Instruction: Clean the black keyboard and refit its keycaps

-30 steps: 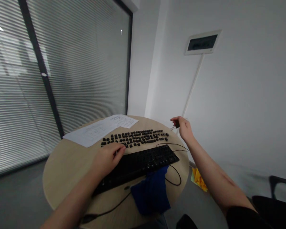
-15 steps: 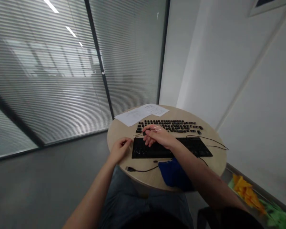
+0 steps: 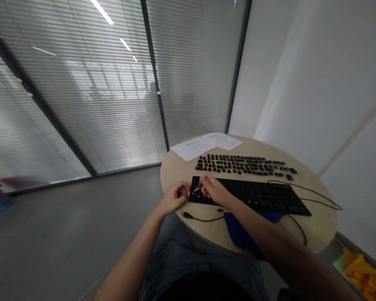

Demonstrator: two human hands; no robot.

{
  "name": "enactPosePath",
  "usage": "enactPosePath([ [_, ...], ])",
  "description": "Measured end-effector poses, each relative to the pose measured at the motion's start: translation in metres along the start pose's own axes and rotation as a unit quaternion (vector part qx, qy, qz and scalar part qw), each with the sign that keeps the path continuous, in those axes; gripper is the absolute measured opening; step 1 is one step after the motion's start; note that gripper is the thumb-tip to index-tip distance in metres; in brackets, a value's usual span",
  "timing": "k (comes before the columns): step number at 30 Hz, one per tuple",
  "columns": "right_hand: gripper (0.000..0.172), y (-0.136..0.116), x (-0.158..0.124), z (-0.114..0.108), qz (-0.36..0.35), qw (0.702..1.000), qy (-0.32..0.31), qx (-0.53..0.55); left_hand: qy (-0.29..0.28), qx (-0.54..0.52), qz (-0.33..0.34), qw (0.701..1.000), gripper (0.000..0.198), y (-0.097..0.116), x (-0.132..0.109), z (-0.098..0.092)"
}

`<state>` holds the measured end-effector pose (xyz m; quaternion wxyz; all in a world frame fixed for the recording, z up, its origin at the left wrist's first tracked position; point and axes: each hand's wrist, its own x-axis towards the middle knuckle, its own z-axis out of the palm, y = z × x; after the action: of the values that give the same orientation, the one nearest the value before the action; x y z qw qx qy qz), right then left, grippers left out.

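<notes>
A black keyboard [image 3: 263, 194] lies on the round wooden table, much of its left part bare of keycaps. My right hand [image 3: 214, 190] is over its left end, fingers pinched on a thin metal wire tool [image 3: 196, 189] that points down at the keyboard. The tool's exact kind is hard to make out. At the keyboard's left edge my left hand [image 3: 175, 197] has its fingers curled in, fingertips against that edge. Loose black keycaps [image 3: 238, 163] lie in rows behind the keyboard.
Printed papers [image 3: 194, 147] lie at the table's back left. In front of the keyboard are a USB plug [image 3: 186, 215] on its cable and a blue cloth [image 3: 238, 232], partly under my right forearm. A black cable [image 3: 319, 189] loops at right. Yellow cloth [image 3: 362, 269] is on the floor.
My right hand has come down from above the keyboard's back edge to its left end, with the wire tool. The left hand stays by the edge. The view has turned right-to-left.
</notes>
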<state>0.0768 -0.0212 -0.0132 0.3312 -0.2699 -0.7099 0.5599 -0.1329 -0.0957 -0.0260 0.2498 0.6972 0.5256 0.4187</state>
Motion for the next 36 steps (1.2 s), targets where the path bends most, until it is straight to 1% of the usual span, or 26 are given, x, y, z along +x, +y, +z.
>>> enactPosePath([
  [4, 0.034, 0.002, -0.003, 0.0, -0.025, 0.999, -0.013, -0.044, -0.016, 0.024, -0.002, 1.0, 0.035, 0.005, -0.001, 0.001],
  [11, 0.029, 0.001, -0.003, 0.0, -0.001, 0.998, -0.018, -0.064, -0.042, 0.045, -0.01, 0.998, 0.041, 0.003, -0.001, 0.003],
  [16, 0.025, 0.005, -0.001, 0.002, -0.015, 0.997, -0.029, -0.075, -0.046, 0.04, -0.014, 0.998, 0.042, 0.001, 0.0, 0.002],
  [18, 0.023, 0.003, -0.001, 0.002, -0.03, 0.994, -0.029, -0.096, -0.048, 0.039, -0.015, 0.998, 0.04, 0.003, 0.001, 0.0],
  [24, 0.016, -0.011, -0.008, 0.003, -0.09, 0.968, -0.061, -0.228, -0.054, 0.046, -0.023, 0.997, 0.033, 0.008, 0.003, -0.002],
  [28, 0.016, -0.013, -0.011, 0.006, -0.132, 0.949, -0.056, -0.282, -0.06, 0.05, -0.03, 0.996, 0.03, 0.007, 0.003, -0.003],
  [30, 0.018, -0.01, -0.01, 0.007, -0.144, 0.949, -0.053, -0.276, -0.064, 0.051, -0.032, 0.996, 0.03, 0.006, 0.004, -0.004],
  [31, 0.017, -0.008, -0.009, 0.007, -0.143, 0.954, -0.05, -0.26, -0.065, 0.053, -0.032, 0.996, 0.03, 0.005, 0.004, -0.005],
  [34, 0.015, -0.001, -0.006, 0.007, -0.118, 0.974, -0.03, -0.189, -0.069, 0.057, -0.033, 0.995, 0.03, 0.004, 0.004, -0.006],
  [36, 0.014, 0.002, -0.004, 0.007, -0.108, 0.982, -0.008, -0.154, -0.07, 0.061, -0.033, 0.995, 0.028, 0.002, 0.004, -0.007],
])
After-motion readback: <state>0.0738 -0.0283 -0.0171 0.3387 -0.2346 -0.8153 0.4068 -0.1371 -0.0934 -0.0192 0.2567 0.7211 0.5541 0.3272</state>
